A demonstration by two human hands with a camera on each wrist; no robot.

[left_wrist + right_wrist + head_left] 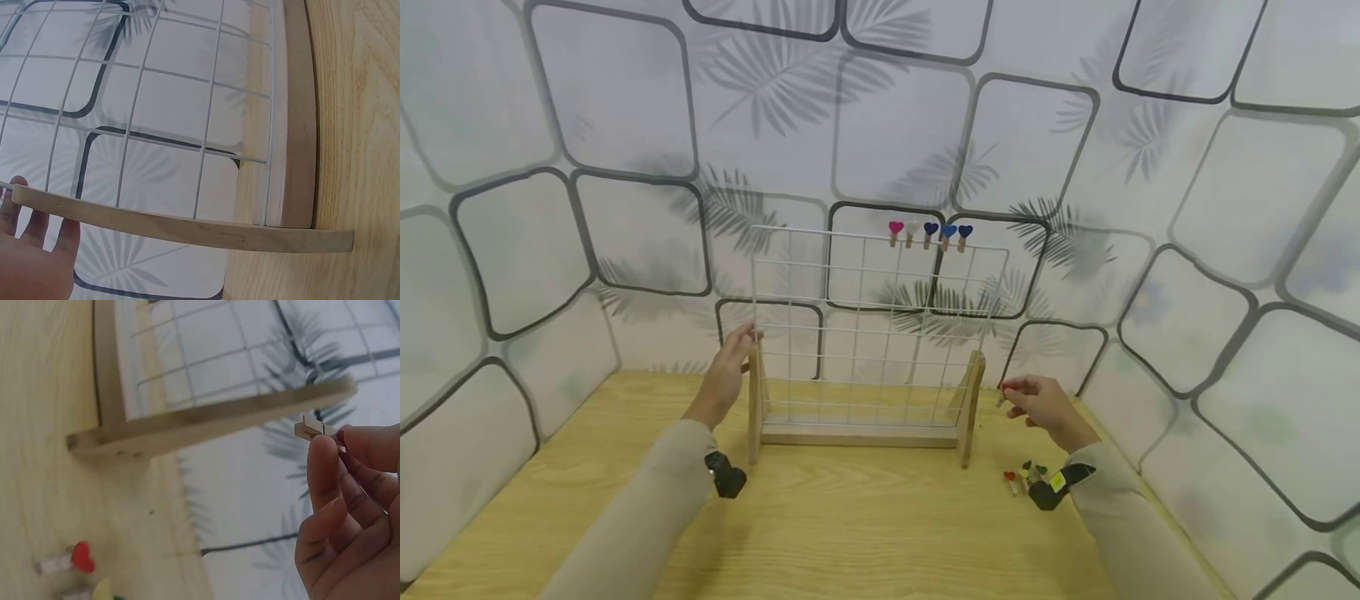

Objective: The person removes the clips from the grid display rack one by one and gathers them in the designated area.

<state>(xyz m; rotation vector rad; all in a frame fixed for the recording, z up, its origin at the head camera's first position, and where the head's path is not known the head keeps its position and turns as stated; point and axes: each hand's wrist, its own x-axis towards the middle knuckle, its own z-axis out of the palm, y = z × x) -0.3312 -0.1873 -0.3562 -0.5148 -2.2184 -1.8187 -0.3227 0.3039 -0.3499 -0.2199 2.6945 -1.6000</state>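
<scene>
Wooden tabletop [850,525], patterned walls. My left hand [727,372] steadies the wire rack [872,333] by its post; my right hand [1037,404] pinches a clothespin [319,430] beside it. Keep rack braced.

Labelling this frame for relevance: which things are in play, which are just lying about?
In play:
- left hand steadying the wire rack
- right hand pinching a red heart clip
- five heart clips on the rack's top wire
- loose clips on the table

Lying about:
- patterned backdrop
</scene>
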